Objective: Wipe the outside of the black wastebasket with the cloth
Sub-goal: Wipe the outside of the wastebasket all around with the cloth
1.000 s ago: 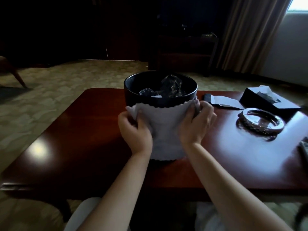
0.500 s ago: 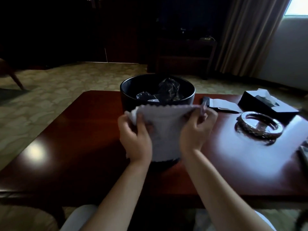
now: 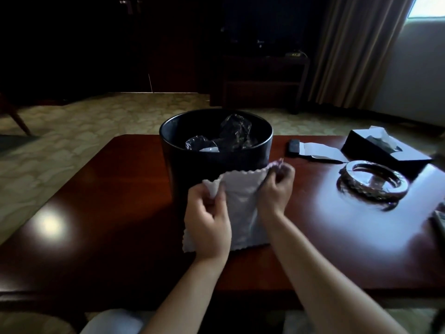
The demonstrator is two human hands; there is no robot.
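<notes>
The black wastebasket [image 3: 216, 162] stood upright on the table [image 3: 120, 213], just inside the far edge and near its middle. One white cloth [image 3: 240, 208] hung against the basket's near outer wall, its lower hem reaching the tabletop. The left hand [image 3: 208, 222] pinched the cloth's upper left corner between thumb and fingers. The right hand [image 3: 277, 186] pinched the upper right corner, fingers curled tight around the scalloped edge. Both grips were narrow and held cloth only.

Progress assessment: the cloth covered only the near face of the basket. The left, right and far sides remained uncovered, so most of the outer wall probably remained to be wiped. Whether the near face was already clean could not be determined in the dim light.

Item count:
- One wastebasket, containing crumpled clear plastic [image 3: 236, 131].
- One cloth.
- Two hands, both engaged.
- One glass ashtray [image 3: 375, 184] toward the right edge.
- One dark tissue box [image 3: 385, 150] at the far right corner.
- One small dark object with a white paper [image 3: 315, 150] beside it, between basket and tissue box.
</notes>
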